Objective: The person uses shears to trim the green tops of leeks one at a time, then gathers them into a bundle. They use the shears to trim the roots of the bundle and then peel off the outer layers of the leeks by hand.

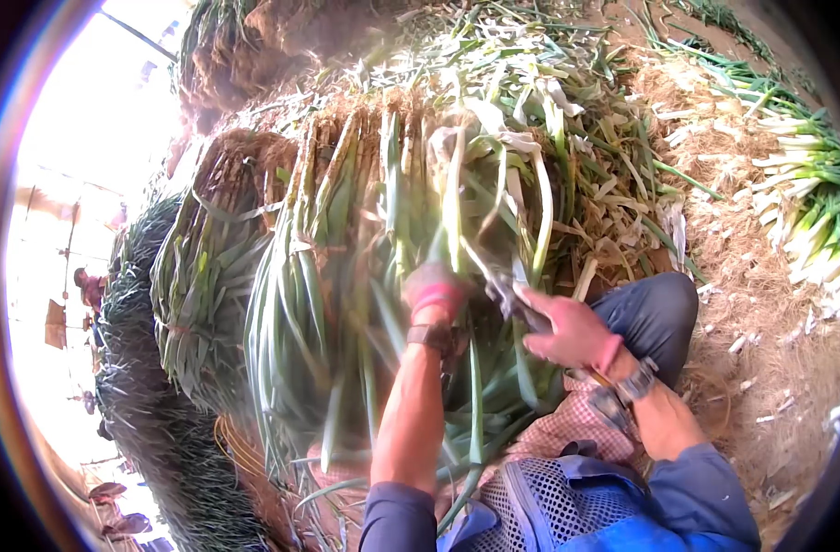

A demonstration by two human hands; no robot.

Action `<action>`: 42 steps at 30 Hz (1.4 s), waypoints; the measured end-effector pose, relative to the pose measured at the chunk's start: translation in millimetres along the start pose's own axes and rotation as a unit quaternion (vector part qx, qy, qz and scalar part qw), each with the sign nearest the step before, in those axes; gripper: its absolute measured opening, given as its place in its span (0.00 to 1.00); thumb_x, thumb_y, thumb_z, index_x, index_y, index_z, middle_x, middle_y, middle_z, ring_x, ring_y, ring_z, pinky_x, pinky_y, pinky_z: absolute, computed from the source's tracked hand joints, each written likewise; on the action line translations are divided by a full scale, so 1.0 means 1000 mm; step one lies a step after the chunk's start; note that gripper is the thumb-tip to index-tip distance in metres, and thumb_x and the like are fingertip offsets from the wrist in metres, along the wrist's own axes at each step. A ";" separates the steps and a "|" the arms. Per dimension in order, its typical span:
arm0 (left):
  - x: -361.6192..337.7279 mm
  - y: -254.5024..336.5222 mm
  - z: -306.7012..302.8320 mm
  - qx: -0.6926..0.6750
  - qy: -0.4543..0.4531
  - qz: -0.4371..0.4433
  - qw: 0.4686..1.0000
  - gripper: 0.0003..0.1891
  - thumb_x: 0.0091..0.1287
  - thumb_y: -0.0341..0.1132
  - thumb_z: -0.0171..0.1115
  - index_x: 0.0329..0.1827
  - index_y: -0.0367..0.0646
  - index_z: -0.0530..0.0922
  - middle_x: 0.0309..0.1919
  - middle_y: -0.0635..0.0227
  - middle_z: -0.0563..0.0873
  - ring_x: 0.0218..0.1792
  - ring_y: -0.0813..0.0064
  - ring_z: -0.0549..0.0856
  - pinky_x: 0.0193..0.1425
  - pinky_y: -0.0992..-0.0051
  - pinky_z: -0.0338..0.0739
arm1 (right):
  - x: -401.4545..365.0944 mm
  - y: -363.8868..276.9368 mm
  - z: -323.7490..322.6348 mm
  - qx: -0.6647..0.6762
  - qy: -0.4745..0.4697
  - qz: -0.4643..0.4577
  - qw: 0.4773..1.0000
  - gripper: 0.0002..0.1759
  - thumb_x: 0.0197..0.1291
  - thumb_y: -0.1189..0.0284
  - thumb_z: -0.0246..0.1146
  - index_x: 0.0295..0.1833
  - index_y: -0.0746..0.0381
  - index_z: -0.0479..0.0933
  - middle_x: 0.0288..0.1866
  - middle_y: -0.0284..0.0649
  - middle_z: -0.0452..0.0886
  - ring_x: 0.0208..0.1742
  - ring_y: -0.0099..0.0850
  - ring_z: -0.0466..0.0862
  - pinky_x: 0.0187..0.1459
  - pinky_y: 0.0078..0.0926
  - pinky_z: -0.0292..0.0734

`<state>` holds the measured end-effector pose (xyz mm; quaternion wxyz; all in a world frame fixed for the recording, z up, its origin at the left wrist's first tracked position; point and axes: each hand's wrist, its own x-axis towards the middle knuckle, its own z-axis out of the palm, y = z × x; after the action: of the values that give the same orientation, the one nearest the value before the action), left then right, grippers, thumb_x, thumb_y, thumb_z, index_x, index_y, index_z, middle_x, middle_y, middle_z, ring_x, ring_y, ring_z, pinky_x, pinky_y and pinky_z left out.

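My left hand point(434, 290), in a pink glove and smeared by motion, is closed around long green onions point(453, 198) whose pale stalks rise above it. My right hand point(572, 329), also pink-gloved, grips a dark hand tool point(512, 299) that looks like an air blow gun. Its thin tip points up and left toward the stalks, just right of my left hand. A metal fitting point(609, 405) hangs below my right wrist. Left of my hands, bundled green onions point(300, 276) lie with brown roots upward and leaves toward me. Blur hides the finer detail between the hands.
Peeled leaves and husks point(613, 198) are heaped beyond my right knee point(655, 313). Cleaned green onions point(802, 193) lie at the far right on ground strewn with root scraps point(733, 405). A dark green stack point(153, 386) stands at left, with another person point(91, 287) in the distance.
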<state>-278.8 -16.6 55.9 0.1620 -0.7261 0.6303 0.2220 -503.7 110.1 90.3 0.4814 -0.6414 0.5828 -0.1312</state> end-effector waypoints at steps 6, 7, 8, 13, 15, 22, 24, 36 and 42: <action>-0.040 0.011 0.026 0.018 -0.009 0.023 1.000 0.28 0.62 0.61 0.75 0.51 0.47 0.95 0.50 0.52 0.96 0.52 0.51 0.96 0.55 0.58 0.89 | -0.048 0.037 0.019 -0.025 0.038 -0.049 0.998 0.49 0.59 0.56 0.72 0.87 0.54 0.68 0.54 0.60 0.89 0.56 0.57 0.89 0.61 0.49 0.85; -0.047 0.014 0.029 0.011 -0.023 0.035 0.999 0.27 0.62 0.60 0.73 0.51 0.46 0.95 0.49 0.51 0.96 0.53 0.52 0.96 0.56 0.58 0.89 | -0.051 0.040 0.025 -0.014 0.041 -0.087 0.995 0.49 0.60 0.57 0.71 0.88 0.53 0.67 0.54 0.62 0.88 0.55 0.58 0.89 0.60 0.50 0.85; -0.053 0.016 0.030 -0.013 -0.036 0.044 0.998 0.26 0.63 0.58 0.73 0.51 0.45 0.95 0.49 0.51 0.96 0.54 0.53 0.96 0.58 0.59 0.89 | -0.051 0.038 0.023 -0.014 0.041 -0.089 0.995 0.49 0.60 0.57 0.71 0.88 0.53 0.67 0.54 0.62 0.88 0.55 0.58 0.89 0.60 0.50 0.85; -0.074 0.029 0.053 -0.026 -0.038 0.076 0.996 0.25 0.63 0.57 0.74 0.48 0.44 0.95 0.44 0.51 0.96 0.49 0.50 0.96 0.58 0.57 0.89 | -0.040 0.032 0.009 -0.038 0.068 -0.037 0.996 0.49 0.60 0.58 0.71 0.87 0.58 0.67 0.59 0.63 0.88 0.59 0.57 0.89 0.63 0.47 0.84; -0.087 0.030 0.058 -0.043 -0.049 0.138 0.988 0.22 0.64 0.53 0.76 0.48 0.43 0.94 0.44 0.52 0.96 0.50 0.50 0.95 0.57 0.57 0.89 | -0.039 0.024 0.004 -0.044 0.009 -0.046 0.998 0.48 0.60 0.58 0.71 0.86 0.60 0.68 0.63 0.63 0.87 0.60 0.56 0.89 0.61 0.45 0.85; -0.111 0.072 0.125 0.009 -0.191 0.287 0.939 0.21 0.68 0.56 0.69 0.49 0.51 0.94 0.47 0.59 0.97 0.50 0.56 0.96 0.55 0.57 0.89 | -0.015 0.033 0.000 -0.059 0.049 -0.047 0.996 0.49 0.59 0.56 0.72 0.87 0.53 0.67 0.43 0.59 0.89 0.48 0.58 0.90 0.53 0.51 0.85; -0.129 0.074 0.107 0.008 -0.159 0.294 0.942 0.24 0.66 0.58 0.68 0.50 0.48 0.93 0.47 0.55 0.96 0.49 0.51 0.95 0.53 0.55 0.89 | -0.005 0.043 0.000 -0.044 0.076 -0.072 0.994 0.49 0.59 0.57 0.71 0.87 0.53 0.68 0.42 0.58 0.88 0.47 0.57 0.90 0.53 0.50 0.85; 0.004 -0.066 -0.018 -0.096 0.214 0.006 0.972 0.24 0.70 0.53 0.72 0.62 0.50 0.92 0.60 0.56 0.92 0.63 0.52 0.90 0.68 0.57 0.83 | 0.040 -0.026 0.035 -0.018 0.003 -0.028 0.999 0.50 0.59 0.53 0.69 0.89 0.49 0.65 0.51 0.57 0.88 0.54 0.56 0.89 0.60 0.49 0.83; 0.034 -0.068 -0.016 -0.105 0.164 -0.006 0.981 0.33 0.66 0.60 0.75 0.67 0.47 0.88 0.62 0.46 0.89 0.65 0.47 0.88 0.70 0.53 0.81 | 0.094 -0.041 0.054 -0.032 -0.010 -0.001 0.999 0.49 0.61 0.54 0.69 0.88 0.52 0.66 0.54 0.58 0.89 0.57 0.57 0.88 0.63 0.50 0.82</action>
<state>-206.5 -43.2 49.2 -0.0192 -0.7696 0.6167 0.1643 -412.3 47.3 58.2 0.4660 -0.6582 0.5816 -0.1063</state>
